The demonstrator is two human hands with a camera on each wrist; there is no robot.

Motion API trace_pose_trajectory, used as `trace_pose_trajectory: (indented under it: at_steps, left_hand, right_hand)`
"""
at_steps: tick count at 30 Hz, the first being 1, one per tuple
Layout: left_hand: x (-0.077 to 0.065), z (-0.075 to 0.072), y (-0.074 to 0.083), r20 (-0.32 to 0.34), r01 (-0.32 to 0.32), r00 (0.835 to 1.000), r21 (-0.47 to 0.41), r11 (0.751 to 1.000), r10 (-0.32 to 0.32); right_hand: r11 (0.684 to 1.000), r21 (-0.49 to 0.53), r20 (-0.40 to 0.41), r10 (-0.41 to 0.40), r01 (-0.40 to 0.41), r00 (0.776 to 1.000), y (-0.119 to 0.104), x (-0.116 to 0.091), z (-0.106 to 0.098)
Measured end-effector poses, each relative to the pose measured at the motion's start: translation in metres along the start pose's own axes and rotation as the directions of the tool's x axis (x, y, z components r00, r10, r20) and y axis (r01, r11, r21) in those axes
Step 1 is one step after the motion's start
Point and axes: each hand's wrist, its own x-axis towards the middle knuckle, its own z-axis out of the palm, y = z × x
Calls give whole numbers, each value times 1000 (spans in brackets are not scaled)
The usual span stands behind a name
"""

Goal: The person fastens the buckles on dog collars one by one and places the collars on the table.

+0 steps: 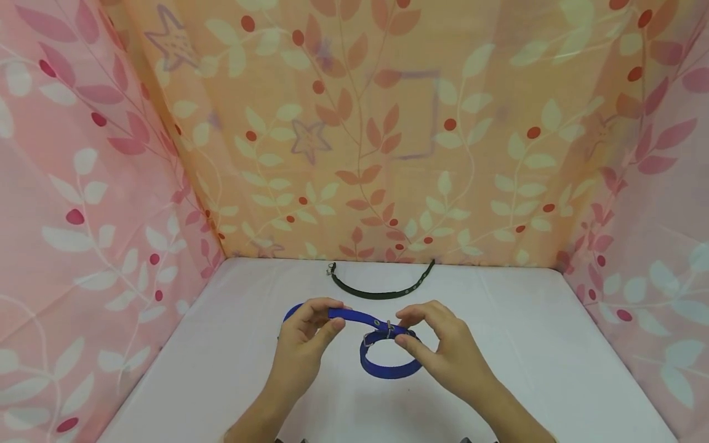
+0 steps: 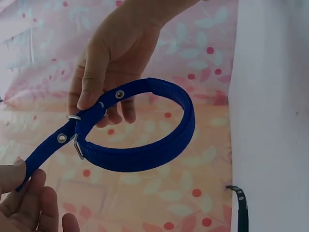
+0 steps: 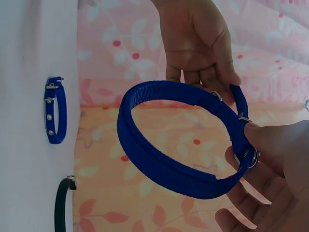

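Note:
A blue collar (image 1: 391,371) with metal eyelets and a metal buckle (image 3: 245,118) is held above the white table, its strap fastened into a loop. My left hand (image 1: 301,335) pinches the strap's free end between thumb and fingers. At the buckle, my right hand (image 1: 445,344) grips the collar with thumb and fingertips. In the left wrist view the loop hangs beside the right hand, and one eyelet (image 2: 62,138) shows between the two hands. Part of the buckle is hidden by the right fingers in the head view.
A second blue collar (image 3: 61,116), buckled, lies on the table, mostly hidden behind my left hand in the head view. Farther back, a dark green collar (image 1: 376,295) lies open in a curve near the patterned cloth wall (image 1: 365,203). Similar cloth hangs on both sides.

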Motion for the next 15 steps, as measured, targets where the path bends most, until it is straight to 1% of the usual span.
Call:
trace_pose_trajectory:
  at_steps: [2, 4, 6, 8, 10, 12, 13, 15]
  left_hand:
    - [0, 2, -1, 15, 17, 1000, -50, 999, -16]
    - [0, 4, -2, 25, 57, 998, -104, 993, -55]
    - [0, 9, -3, 46, 98, 995, -125, 987, -93]
    - [0, 13, -5, 84, 126, 989, -89, 988, -119]
    - [-2, 18, -8, 142, 128, 982, -17, 992, -125]
    - [-4, 22, -10, 187, 100, 976, 50, 994, -108]
    - [-6, 24, -12, 201, 82, 975, 67, 994, -94]
    - [-8, 26, -14, 209, 53, 976, 56, 997, -64]
  right_hand:
    - [1000, 22, -7, 5, -5, 1000, 0, 0, 1]
    - [998, 60, -24, 20, -19, 999, 0, 0, 1]
    - [994, 104, -42, 50, -45, 998, -1, 0, 1]
    - [988, 137, -65, 74, -65, 995, -2, 0, 2]
    - [984, 161, -78, 88, -75, 993, -3, -1, 3]
    - [981, 178, -77, 96, -81, 992, -4, -1, 4]
    - [979, 190, -72, 95, -80, 993, -5, -1, 5]
    - [977, 202, -56, 87, -74, 995, -5, -2, 6]
